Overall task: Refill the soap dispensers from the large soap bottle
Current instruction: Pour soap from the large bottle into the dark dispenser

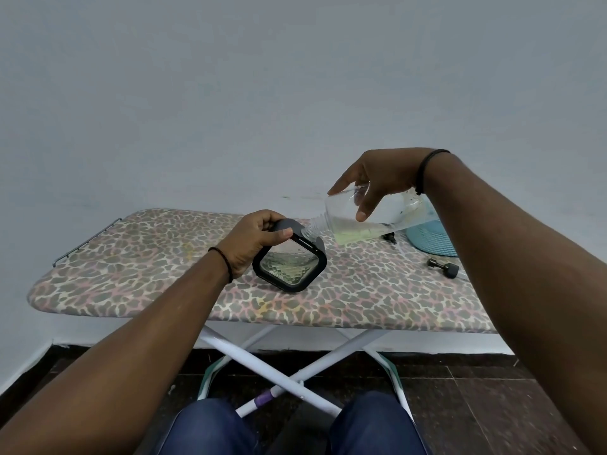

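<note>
The left hand (pixel 254 239) curls around the top of the soap dispenser (pixel 289 264) and holds it tipped on the ironing board (pixel 131 267). The right hand (pixel 371 182) grips the big soap bottle (pixel 368 221), its mouth touching the dispenser's hole. Pour slowly and keep both still. The near edge is close. Farther right lie 1 black pump (pixel 444 267) and 1 blue basket (pixel 430 238), so stay left.

Large soap bottle (pixel 368 218): clear glossy plastic; soap dispenser (pixel 290 262): textured clear glass-like body in a matt black frame; ironing board (pixel 164 257): matt leopard-print cloth cover over smooth white-painted metal legs (pixel 272 372); basket (pixel 430 234): woven blue plastic; pump head (pixel 445 267): matt black plastic.
</note>
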